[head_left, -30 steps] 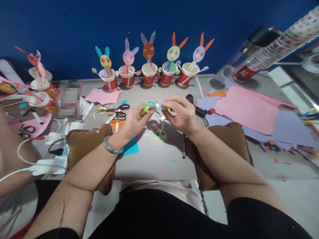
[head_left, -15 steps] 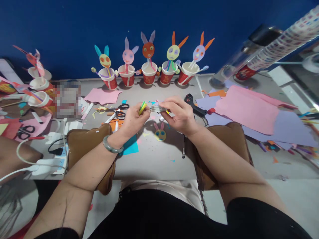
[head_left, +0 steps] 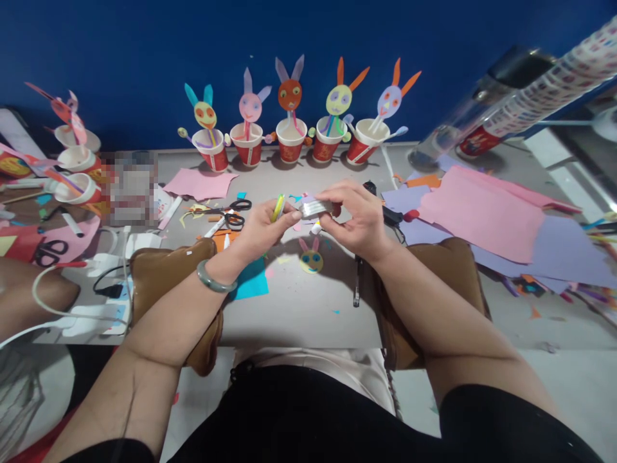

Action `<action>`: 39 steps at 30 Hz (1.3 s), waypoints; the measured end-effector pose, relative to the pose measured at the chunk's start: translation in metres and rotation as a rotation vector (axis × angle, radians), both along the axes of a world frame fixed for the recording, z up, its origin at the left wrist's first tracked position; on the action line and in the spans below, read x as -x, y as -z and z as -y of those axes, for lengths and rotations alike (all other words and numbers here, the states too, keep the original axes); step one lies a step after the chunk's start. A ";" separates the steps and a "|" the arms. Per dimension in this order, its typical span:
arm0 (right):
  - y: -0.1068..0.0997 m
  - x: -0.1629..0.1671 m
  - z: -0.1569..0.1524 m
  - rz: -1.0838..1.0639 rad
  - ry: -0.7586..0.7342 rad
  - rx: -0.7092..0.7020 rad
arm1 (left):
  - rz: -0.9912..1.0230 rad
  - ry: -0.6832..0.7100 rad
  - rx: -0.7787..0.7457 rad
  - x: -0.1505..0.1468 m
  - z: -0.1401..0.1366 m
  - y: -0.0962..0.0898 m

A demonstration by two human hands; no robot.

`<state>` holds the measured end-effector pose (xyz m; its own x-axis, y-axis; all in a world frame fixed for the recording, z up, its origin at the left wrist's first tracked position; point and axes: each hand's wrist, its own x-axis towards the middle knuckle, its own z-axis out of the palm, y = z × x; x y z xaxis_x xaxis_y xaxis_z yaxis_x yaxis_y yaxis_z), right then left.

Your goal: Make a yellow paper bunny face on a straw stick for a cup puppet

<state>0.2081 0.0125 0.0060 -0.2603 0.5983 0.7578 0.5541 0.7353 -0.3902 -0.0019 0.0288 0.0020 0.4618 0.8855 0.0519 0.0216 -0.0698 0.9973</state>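
My left hand [head_left: 265, 228] is closed on a small bundle of yellow and green strips [head_left: 278, 208], which stick up above its thumb. Between my hands is a small shiny, silvery flat piece with light stripes [head_left: 315, 208]; its exact kind is unclear. My right hand [head_left: 357, 218] pinches it from the right, and my left thumb and finger are at its left end. On the table below lies a yellow paper rabbit face [head_left: 311, 260] with pink ears and blue eyes. A black glue gun [head_left: 393, 217] is partly hidden behind my right hand.
Several red paper cups with rabbit figures [head_left: 292, 143] line the blue wall. Scissors [head_left: 236, 215] and paper scraps lie left, pink and purple sheets [head_left: 482, 209] right. Brown cushions [head_left: 171, 283] flank the work area. A power strip [head_left: 118, 312] and another person's arm are at far left.
The silvery piece has tilted, its striped face catching more light. My left thumb has moved right to its end, and my right hand has shifted slightly right.
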 end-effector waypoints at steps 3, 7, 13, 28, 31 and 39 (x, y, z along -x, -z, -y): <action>-0.002 0.001 0.001 -0.057 0.005 0.045 | 0.078 0.080 0.086 -0.001 0.003 -0.001; 0.001 0.006 0.003 -0.140 0.014 0.114 | 0.165 0.110 0.135 -0.005 0.009 -0.009; 0.011 0.011 0.004 -0.289 -0.037 0.231 | 0.213 0.156 0.137 -0.006 0.013 -0.013; 0.011 0.016 0.005 -0.425 -0.102 0.287 | 0.232 0.102 0.136 -0.004 0.012 -0.009; 0.010 0.016 0.006 -0.384 -0.077 0.280 | 0.196 0.079 0.152 -0.005 0.012 -0.007; 0.011 0.009 0.003 -0.186 0.110 0.144 | 0.041 -0.100 -0.039 -0.005 0.006 -0.001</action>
<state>0.1987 0.0097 -0.0048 -0.0519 0.7206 0.6914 0.5361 0.6042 -0.5895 0.0033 0.0223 0.0026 0.3678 0.9240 0.1046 -0.0101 -0.1085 0.9940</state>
